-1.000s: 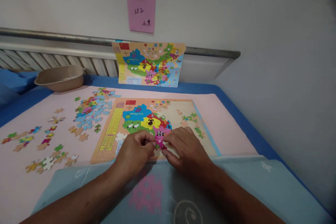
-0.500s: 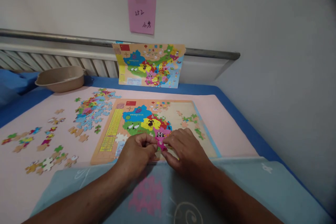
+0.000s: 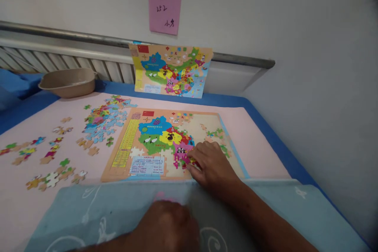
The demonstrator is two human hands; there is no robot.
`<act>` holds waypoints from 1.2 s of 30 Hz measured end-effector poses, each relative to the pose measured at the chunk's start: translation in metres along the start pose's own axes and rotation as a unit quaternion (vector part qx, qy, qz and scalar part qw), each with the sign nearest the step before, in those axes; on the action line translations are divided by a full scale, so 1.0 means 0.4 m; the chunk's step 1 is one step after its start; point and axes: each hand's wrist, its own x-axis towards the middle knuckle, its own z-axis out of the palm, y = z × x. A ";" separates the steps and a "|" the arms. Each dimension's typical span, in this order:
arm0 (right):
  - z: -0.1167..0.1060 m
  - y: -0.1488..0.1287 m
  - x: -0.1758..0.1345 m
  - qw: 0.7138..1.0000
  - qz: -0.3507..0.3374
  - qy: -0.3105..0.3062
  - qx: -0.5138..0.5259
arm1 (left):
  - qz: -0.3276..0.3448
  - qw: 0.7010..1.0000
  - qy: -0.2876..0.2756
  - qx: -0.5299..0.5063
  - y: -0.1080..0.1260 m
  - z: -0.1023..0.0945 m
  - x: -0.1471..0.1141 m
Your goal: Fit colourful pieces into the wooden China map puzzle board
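A partly assembled jigsaw map (image 3: 155,141) lies in its flat tray (image 3: 230,165) in front of me. My right hand (image 3: 211,165) rests over the lower middle of the picture. Its thumb and fingertips are bent round a pink-and-yellow jigsaw piece at the edge of the pink panda area, and partly hide it. Near the bottom of the view my left hand (image 3: 168,224) is over the blue-grey cloth (image 3: 124,204). It is smeared by motion, and its fingers are hidden.
Loose jigsaw pieces (image 3: 102,120) lie heaped on the pink surface left of the tray, with smaller groups nearby. Some green and orange pieces (image 3: 215,132) sit inside the tray. Behind stand a printed reference map (image 3: 171,71) and a beige basin (image 3: 67,82).
My left hand has pulled back from the jigsaw toward me, uncovering the text panel and the pink area. The right hand has stayed near the same spot. The view has shifted slightly.
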 end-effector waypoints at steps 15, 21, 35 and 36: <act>0.015 -0.005 0.009 0.999 0.013 -0.037 0.006 | 0.087 0.994 0.020 0.064 -0.004 0.049 0.007; 0.022 -0.003 0.007 0.999 0.019 -0.040 0.012 | 0.093 0.994 0.019 0.061 -0.005 0.050 0.008; 0.000 0.020 -0.001 0.999 0.023 -0.020 0.026 | -0.014 0.992 0.112 0.057 -0.004 -0.027 0.034; -0.003 0.022 -0.003 0.999 0.023 -0.021 0.024 | -0.032 0.993 0.098 0.064 -0.008 -0.043 0.036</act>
